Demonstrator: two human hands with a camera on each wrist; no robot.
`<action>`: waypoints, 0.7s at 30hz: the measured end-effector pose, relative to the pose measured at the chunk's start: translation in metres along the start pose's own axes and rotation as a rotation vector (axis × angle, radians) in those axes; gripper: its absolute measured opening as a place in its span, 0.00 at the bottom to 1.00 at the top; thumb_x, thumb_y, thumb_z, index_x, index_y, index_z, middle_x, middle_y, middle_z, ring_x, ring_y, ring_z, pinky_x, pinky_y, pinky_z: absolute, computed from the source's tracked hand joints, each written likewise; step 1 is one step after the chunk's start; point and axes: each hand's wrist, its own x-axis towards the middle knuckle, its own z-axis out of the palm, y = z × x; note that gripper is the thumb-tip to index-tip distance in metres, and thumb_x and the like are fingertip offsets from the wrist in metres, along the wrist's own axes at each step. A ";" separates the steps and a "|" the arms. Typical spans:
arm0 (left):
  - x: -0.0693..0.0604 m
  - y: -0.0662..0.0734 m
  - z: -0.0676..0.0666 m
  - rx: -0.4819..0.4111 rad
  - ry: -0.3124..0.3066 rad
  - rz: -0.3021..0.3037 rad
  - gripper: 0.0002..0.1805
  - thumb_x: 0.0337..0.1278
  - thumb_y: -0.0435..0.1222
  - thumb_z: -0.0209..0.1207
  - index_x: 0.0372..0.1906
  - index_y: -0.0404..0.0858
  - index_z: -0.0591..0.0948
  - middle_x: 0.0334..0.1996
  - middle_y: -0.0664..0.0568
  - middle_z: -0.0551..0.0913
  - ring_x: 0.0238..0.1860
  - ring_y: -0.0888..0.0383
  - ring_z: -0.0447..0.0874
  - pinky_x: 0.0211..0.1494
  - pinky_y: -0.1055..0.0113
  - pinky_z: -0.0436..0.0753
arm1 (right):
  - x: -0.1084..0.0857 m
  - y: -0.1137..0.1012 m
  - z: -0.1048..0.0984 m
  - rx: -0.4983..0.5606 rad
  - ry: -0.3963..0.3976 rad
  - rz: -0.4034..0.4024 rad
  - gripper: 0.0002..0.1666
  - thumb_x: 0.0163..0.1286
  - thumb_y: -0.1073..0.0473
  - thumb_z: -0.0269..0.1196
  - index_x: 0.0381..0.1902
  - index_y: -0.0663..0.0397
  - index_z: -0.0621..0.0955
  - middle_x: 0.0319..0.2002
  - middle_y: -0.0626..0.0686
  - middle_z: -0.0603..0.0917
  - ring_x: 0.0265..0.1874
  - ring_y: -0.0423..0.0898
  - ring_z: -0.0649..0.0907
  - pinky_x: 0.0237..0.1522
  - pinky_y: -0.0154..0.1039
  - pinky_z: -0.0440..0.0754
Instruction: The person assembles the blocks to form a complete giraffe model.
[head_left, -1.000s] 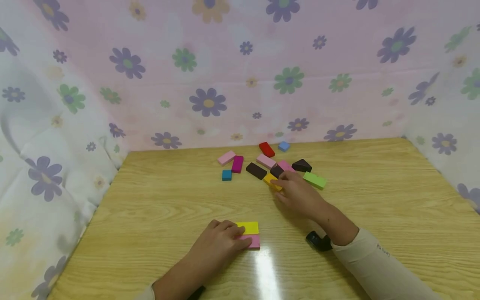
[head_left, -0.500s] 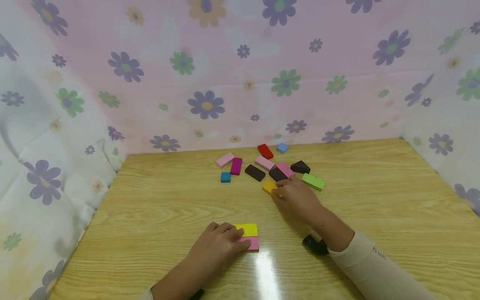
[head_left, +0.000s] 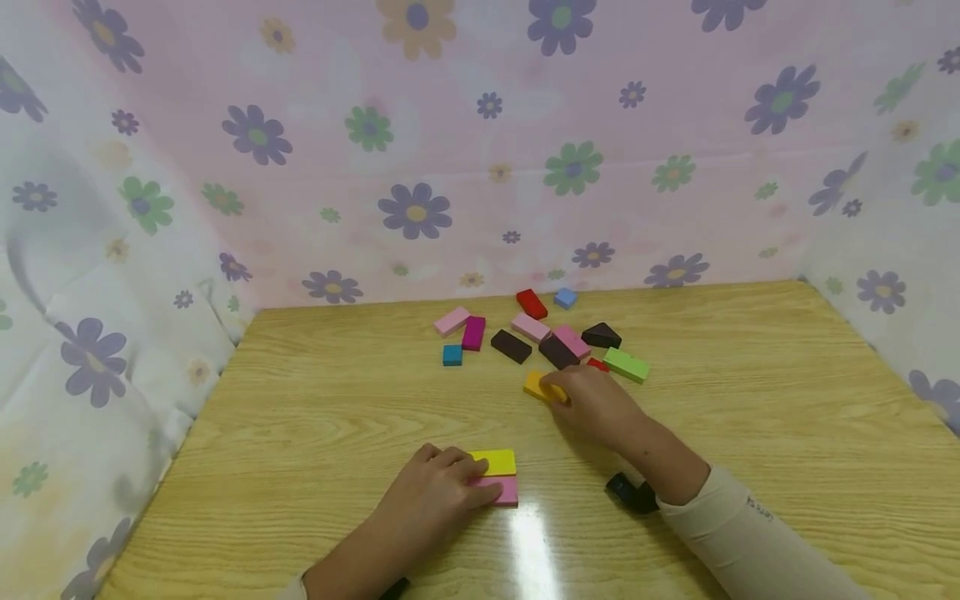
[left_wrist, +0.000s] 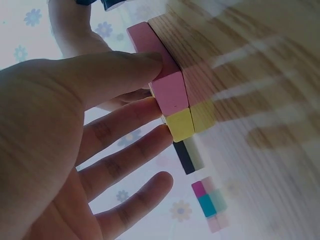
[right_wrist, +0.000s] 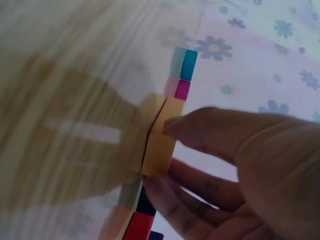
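A yellow block (head_left: 493,462) and a pink block (head_left: 507,491) lie flush side by side at the near middle of the table. My left hand (head_left: 431,500) holds the pair at their left end; in the left wrist view its thumb is on the pink block (left_wrist: 170,92) and fingertips touch the yellow block (left_wrist: 180,125). Farther out, my right hand (head_left: 600,404) pinches an orange block (head_left: 536,385) between thumb and fingers. The right wrist view has the thumb on one side of the orange block (right_wrist: 159,152), low at the table surface.
Behind the right hand lie dark brown blocks (head_left: 512,347), pink blocks (head_left: 531,327), a green block (head_left: 626,365) and red blocks (head_left: 532,304). Blue (head_left: 452,355) and magenta blocks (head_left: 473,333) sit to their left. A flowered cloth (head_left: 450,150) walls the table's back.
My right hand has drawn the orange block slightly toward me, apart from the dark brown block, and a red block now shows behind the hand. The left hand stays put.
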 end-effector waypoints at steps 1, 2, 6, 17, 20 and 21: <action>0.000 0.000 0.000 0.000 -0.005 -0.001 0.11 0.61 0.43 0.65 0.46 0.63 0.85 0.46 0.61 0.87 0.47 0.60 0.84 0.45 0.63 0.80 | -0.001 0.000 0.000 0.014 -0.004 0.004 0.14 0.63 0.66 0.68 0.47 0.58 0.86 0.38 0.52 0.88 0.29 0.43 0.77 0.37 0.40 0.79; 0.000 0.000 -0.001 0.000 -0.009 -0.002 0.11 0.61 0.43 0.65 0.46 0.63 0.85 0.46 0.61 0.87 0.47 0.60 0.84 0.45 0.63 0.80 | -0.003 0.000 -0.001 0.019 -0.007 0.004 0.15 0.62 0.67 0.67 0.48 0.59 0.86 0.40 0.53 0.88 0.30 0.43 0.78 0.38 0.40 0.80; 0.001 0.001 -0.002 0.006 -0.014 -0.004 0.11 0.61 0.44 0.65 0.46 0.64 0.86 0.46 0.61 0.88 0.47 0.60 0.84 0.44 0.63 0.80 | -0.012 0.000 -0.004 0.017 -0.022 -0.001 0.20 0.61 0.67 0.66 0.52 0.59 0.86 0.47 0.55 0.89 0.38 0.47 0.83 0.45 0.46 0.83; 0.000 0.001 -0.003 0.006 -0.063 -0.016 0.16 0.61 0.40 0.65 0.50 0.64 0.86 0.48 0.59 0.88 0.48 0.59 0.84 0.46 0.63 0.80 | -0.047 -0.012 -0.009 0.008 -0.036 -0.131 0.19 0.63 0.63 0.69 0.54 0.51 0.86 0.48 0.51 0.88 0.49 0.50 0.85 0.51 0.47 0.84; 0.001 0.001 -0.005 0.002 -0.081 -0.019 0.17 0.61 0.40 0.65 0.51 0.64 0.85 0.49 0.59 0.88 0.49 0.59 0.83 0.46 0.63 0.80 | -0.054 -0.015 -0.008 0.011 -0.033 -0.184 0.19 0.62 0.64 0.70 0.52 0.50 0.87 0.47 0.51 0.88 0.49 0.50 0.85 0.50 0.46 0.85; 0.001 0.001 -0.005 0.001 -0.084 -0.020 0.17 0.61 0.40 0.65 0.51 0.64 0.85 0.49 0.59 0.87 0.49 0.59 0.83 0.47 0.63 0.80 | -0.056 -0.016 -0.008 0.011 -0.034 -0.195 0.19 0.62 0.64 0.70 0.52 0.50 0.87 0.47 0.52 0.88 0.49 0.50 0.85 0.50 0.46 0.85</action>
